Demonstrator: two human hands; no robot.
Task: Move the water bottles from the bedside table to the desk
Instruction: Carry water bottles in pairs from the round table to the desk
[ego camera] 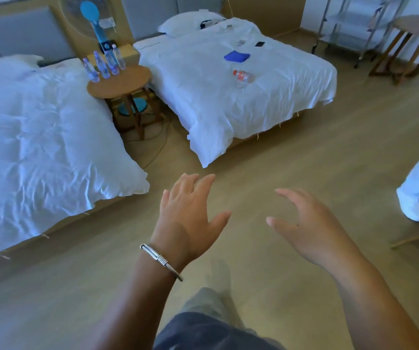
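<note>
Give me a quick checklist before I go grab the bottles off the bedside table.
1. Left hand free: ok, open and holds nothing.
2. Right hand free: ok, open and holds nothing.
3. Bottles upright on the bedside table: ok, four stand in a row at its far edge.
4. Path between the beds: ok, but a cable lies on the floor by the table legs.
5. Bottles within reach: not ok, the table is well ahead of both hands.
6. Desk ready: cannot tell, no desk identified in view.
</note>
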